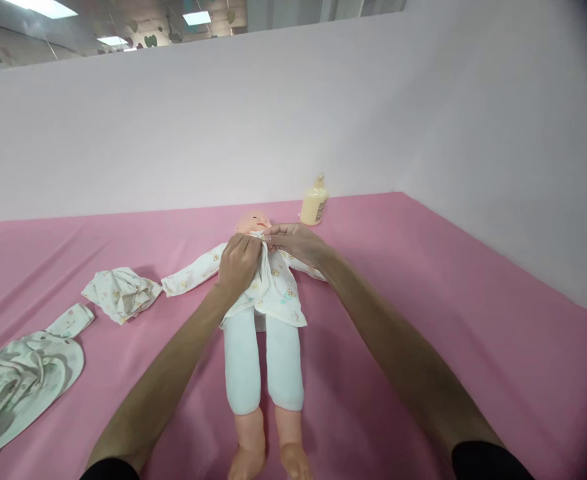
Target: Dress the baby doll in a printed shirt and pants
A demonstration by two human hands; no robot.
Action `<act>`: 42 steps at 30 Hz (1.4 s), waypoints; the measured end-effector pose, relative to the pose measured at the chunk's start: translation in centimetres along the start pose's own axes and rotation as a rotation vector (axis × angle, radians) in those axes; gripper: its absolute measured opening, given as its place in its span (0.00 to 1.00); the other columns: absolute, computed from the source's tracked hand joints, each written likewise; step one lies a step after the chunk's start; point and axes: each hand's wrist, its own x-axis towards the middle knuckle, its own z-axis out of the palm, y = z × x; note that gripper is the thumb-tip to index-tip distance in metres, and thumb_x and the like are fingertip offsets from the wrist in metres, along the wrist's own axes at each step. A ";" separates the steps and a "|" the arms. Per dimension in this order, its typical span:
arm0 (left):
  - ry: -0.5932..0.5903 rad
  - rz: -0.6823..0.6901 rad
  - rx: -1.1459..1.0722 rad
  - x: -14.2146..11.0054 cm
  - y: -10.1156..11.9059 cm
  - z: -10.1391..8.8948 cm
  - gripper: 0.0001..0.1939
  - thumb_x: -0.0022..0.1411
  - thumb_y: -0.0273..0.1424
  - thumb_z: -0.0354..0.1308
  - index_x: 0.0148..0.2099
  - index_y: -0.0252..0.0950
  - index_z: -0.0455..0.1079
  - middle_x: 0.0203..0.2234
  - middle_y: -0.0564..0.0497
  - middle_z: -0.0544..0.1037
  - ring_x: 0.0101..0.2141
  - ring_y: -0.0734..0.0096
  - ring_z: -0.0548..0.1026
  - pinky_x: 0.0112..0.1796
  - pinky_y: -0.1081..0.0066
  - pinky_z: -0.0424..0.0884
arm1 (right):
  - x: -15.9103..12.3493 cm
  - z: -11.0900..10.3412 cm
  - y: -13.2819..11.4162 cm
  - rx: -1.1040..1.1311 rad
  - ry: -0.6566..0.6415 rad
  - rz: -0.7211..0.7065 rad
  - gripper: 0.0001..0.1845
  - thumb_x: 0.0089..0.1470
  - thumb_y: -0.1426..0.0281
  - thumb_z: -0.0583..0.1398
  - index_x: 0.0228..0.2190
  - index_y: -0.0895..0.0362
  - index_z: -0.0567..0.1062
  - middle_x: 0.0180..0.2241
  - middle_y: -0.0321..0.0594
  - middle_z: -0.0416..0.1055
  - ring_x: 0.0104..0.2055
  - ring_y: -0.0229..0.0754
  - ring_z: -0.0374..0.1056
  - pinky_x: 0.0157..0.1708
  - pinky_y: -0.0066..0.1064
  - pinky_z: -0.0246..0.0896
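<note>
Pink cloth (pixel 423 300) stretches across the whole work surface, running back to a plain white wall (pixel 198 127), with a strip of ceiling and bright ceiling lights (pixel 43 8) peeking over the top. And centre stage, a doll (pixel 249 430) lies flat, head toward the wall, bare feet pointing back at the wearer. It's dressed in a small printed jacket (pixel 280 290) and white trousers (pixel 243 363) that stop at mid-calf; one sleeve reaches out to the left, the other slips partly behind the right forearm.

All the action is up at the collar! Left hand (pixel 240 260) comes in from the side, fingers curled tight, gripping the jacket's front edge close to the neck; the fingertips themselves are tucked out of sight. Right hand (pixel 296 241) meets it from the other side, fingers long and nearly straight, thumb underneath, the tips almost together right at the neckline. Whether they have cloth between them, I can't tell from here. The two hands are just beside each other, the doll's head showing only partly beyond them.

Out to the left, a crumpled printed cloth (pixel 122 293) sits near the end of the doll's sleeve, and farther over, a larger pile of pale printed fabric (pixel 28 373) runs off the edge of the view. Behind the right hand, a pump bottle (pixel 313 207) of pale yellow stands upright near the wall.
</note>
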 end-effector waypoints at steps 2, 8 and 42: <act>-0.010 -0.001 -0.023 0.0 0.0 0.1 0.12 0.70 0.23 0.44 0.38 0.36 0.68 0.32 0.44 0.75 0.38 0.61 0.70 0.41 0.63 0.67 | 0.0 -0.2 0.1 0.036 -0.027 0.016 0.15 0.43 0.62 0.72 0.32 0.58 0.81 0.29 0.37 0.74 0.33 0.37 0.67 0.39 0.31 0.62; 0.030 -0.020 -0.068 0.0 -0.1 0.5 0.12 0.70 0.24 0.46 0.35 0.37 0.67 0.31 0.46 0.75 0.36 0.64 0.71 0.39 0.66 0.67 | 0.0 -0.3 0.6 0.142 -0.092 0.046 0.14 0.44 0.65 0.72 0.33 0.57 0.79 0.29 0.34 0.72 0.33 0.35 0.66 0.39 0.29 0.61; -0.522 -0.810 -0.919 2.4 -1.0 -3.8 0.13 0.62 0.38 0.51 0.28 0.37 0.65 0.20 0.55 0.61 0.20 0.78 0.57 0.21 0.73 0.52 | -0.2 1.2 0.2 -0.280 0.034 -0.137 0.15 0.48 0.60 0.68 0.33 0.57 0.75 0.29 0.34 0.69 0.31 0.36 0.62 0.31 0.29 0.56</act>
